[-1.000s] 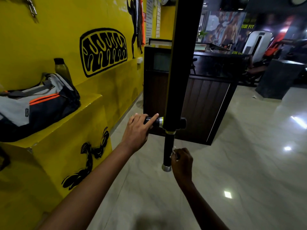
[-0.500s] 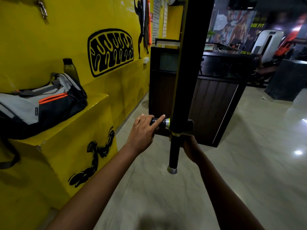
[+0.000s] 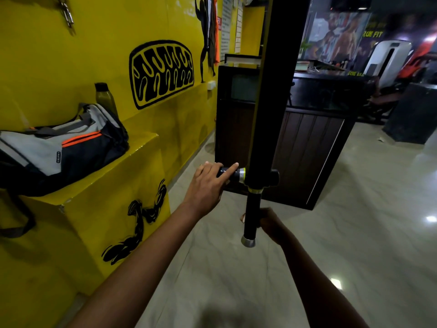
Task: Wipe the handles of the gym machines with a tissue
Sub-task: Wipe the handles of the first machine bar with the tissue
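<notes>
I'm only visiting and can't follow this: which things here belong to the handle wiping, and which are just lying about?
Part of the job:
- left hand, gripping the side handle
- right hand, curled round the lower handle; no tissue can be made out

Just lying about:
- duffel bag on the yellow ledge
- bottle behind it
- dark wooden counter

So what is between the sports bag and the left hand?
In the head view, only the bare top of the yellow ledge lies between the sports bag and the left hand.
</notes>
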### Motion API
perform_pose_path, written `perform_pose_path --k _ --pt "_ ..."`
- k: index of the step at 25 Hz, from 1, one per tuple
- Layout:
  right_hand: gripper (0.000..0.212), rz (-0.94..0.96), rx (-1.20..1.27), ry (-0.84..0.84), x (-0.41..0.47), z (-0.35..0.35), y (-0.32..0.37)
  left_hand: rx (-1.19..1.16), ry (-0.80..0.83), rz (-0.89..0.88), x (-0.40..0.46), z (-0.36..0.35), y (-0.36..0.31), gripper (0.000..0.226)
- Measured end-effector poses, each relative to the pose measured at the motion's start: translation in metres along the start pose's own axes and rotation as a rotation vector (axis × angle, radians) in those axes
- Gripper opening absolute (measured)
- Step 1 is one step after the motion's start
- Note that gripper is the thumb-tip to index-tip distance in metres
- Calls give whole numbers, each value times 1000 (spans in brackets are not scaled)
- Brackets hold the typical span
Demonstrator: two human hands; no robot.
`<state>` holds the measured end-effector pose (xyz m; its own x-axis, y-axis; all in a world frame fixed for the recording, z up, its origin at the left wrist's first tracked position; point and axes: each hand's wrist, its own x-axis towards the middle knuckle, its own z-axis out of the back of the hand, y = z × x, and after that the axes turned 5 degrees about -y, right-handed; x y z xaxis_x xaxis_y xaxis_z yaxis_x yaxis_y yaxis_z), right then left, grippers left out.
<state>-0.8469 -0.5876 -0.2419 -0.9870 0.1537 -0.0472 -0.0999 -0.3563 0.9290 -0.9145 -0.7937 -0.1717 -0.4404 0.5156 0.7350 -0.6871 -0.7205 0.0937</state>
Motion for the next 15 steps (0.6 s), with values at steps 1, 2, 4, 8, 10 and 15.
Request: perform_pose_path --k 1,2,4,8,10,15 --pt "17 1 -3 -5 -2 -2 -1 0 -1 0 0 0 0 54" --pt "16 -2 -4 -3 -4 -4 -2 2 0 -1 0 1 0 54" --pt "16 -41 -103 6 -7 -7 -9 2 -1 -4 0 2 0 53" --pt "17 -26 -427 -172 -12 -15 -28 3 9 -6 0 3 1 54" --pt "21 129 -411 -357 -18 -12 -21 4 -2 -9 2 2 2 55" --pt "12 417 -271 -726 -33 7 9 -8 1 -23 1 2 3 58"
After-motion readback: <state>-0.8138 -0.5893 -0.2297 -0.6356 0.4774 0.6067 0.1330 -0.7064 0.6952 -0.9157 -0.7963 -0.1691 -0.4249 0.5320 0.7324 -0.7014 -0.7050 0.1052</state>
